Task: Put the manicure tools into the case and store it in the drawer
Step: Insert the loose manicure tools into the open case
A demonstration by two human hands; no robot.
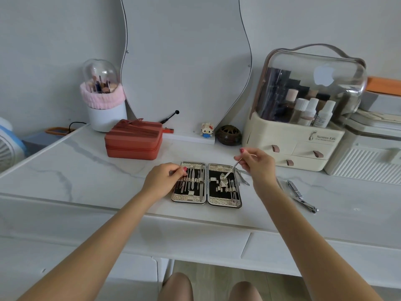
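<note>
An open manicure case (206, 202) lies flat on the white marble table, black inside with a silver woven rim. Several metal tools sit in loops in both halves. My left hand (163, 178) rests on the case's left edge, fingers curled at the tools there. My right hand (257, 165) pinches a thin metal tool (231, 170) whose tip points down into the right half. A cuticle nipper (243, 178) lies beside the case's right edge. Nail clippers (300, 195) lie on the table farther right.
A red zipped box (134, 141) stands behind the case at left. A cream cosmetics organiser with small drawers (303, 148) stands at right, a brush holder (104, 98) and wavy mirror (186, 61) at the back. Table drawers (217, 246) run below the front edge.
</note>
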